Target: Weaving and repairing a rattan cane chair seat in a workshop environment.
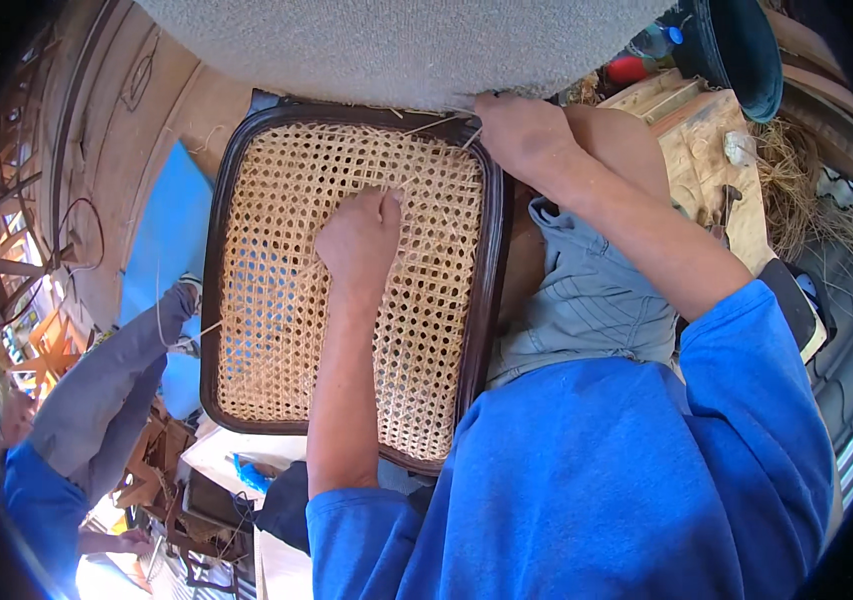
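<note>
Basically, the woven cane panel sat in front of the person, left of the grey shorts, mesh facing the camera, set in a dark brown frame with rounded corners. Left hand was over the upper middle of the mesh, fingers curled into a fist, thumb against the index side; couldn't tell if a strand was inside. Right hand was at the frame's upper right corner, fingers bent, fingertips by a thin cane strand along the top edge; pinching or only touching, couldn't tell. Grey fuzzy surface filled the top, just beyond the panel. To the right: pale wooden board, heap of dry fibres, dark bucket. To the left: flat blue sheet, plus another person's legs in grey trousers, well apart from both hands.
</note>
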Available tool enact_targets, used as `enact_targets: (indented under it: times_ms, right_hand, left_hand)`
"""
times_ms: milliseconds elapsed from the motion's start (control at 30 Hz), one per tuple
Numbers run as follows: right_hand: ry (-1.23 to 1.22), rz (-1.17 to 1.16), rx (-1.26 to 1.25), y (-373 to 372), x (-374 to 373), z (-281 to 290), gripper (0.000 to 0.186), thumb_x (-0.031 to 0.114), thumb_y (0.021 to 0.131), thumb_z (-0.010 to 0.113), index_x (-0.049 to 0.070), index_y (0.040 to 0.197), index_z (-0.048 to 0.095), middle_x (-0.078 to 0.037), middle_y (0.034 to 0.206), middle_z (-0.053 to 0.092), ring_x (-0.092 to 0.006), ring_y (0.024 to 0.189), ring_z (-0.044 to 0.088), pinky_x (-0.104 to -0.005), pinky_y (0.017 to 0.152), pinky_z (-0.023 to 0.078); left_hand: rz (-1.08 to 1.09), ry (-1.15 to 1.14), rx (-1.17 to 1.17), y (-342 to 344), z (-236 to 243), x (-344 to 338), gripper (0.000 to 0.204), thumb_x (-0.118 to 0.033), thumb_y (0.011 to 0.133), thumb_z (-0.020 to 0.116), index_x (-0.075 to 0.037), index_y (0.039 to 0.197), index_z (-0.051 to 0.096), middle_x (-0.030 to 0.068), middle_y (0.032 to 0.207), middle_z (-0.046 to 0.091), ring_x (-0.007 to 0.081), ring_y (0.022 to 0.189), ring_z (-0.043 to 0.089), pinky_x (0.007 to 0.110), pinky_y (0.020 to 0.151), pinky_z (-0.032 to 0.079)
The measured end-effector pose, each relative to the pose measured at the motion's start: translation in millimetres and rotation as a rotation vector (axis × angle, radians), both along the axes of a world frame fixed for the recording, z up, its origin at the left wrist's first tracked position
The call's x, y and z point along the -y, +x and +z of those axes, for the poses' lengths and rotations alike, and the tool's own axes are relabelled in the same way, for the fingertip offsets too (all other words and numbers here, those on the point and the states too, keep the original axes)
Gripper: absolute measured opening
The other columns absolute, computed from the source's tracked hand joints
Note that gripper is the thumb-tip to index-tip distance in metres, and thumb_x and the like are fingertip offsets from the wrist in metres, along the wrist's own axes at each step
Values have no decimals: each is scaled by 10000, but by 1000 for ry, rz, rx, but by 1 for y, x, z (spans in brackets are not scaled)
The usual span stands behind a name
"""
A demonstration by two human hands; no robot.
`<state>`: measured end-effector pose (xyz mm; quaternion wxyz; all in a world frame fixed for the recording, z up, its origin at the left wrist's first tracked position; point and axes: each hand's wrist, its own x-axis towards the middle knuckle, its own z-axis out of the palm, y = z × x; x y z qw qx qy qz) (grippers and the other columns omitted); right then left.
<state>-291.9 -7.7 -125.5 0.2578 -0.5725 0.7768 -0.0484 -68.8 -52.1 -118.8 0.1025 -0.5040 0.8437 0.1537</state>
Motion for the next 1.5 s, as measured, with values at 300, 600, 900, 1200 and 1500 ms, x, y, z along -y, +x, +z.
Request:
enact_targets:
  times_ms: [300,600,900,1200,1500]
  right_hand:
    - [-6,49,-44,4,0,-7,202,119,811,504,10,970,565,-207,905,644,-358,842,642,-458,713,528]
    - [-33,37,-71,4,-3,-10,191,116,837,468,11,964,564,-214,896,644,-358,835,643,-453,717,526]
    - [-73,37,-80,3,-5,-9,188,130,834,476,15,951,568,-212,869,647,-366,824,642,-459,712,525]
    - [-8,192,-100,-5,-1,-19,205,146,822,488,26,945,600,-187,891,658,-342,816,652,-439,714,534]
    - [146,83,45,-5,6,-20,242,116,787,502,37,948,665,-193,953,662,-344,902,642,-424,761,524]
  left_hand:
    - [-31,-7,-109,10,-1,4,229,-244,847,519,-60,784,639,141,745,641,312,609,628,426,548,498]
    - [-11,38,-159,18,-6,8,230,-213,838,507,-37,745,623,164,738,638,331,613,627,431,566,504]
    - [106,219,-254,22,0,17,191,-159,794,524,-14,712,618,206,719,604,357,653,613,415,605,492]
    - [148,469,-416,33,15,26,150,-77,776,534,24,800,642,143,845,623,227,733,605,313,694,484]
    - [39,354,225,20,56,33,365,-351,846,522,-17,897,660,200,914,659,367,823,638,456,737,477]
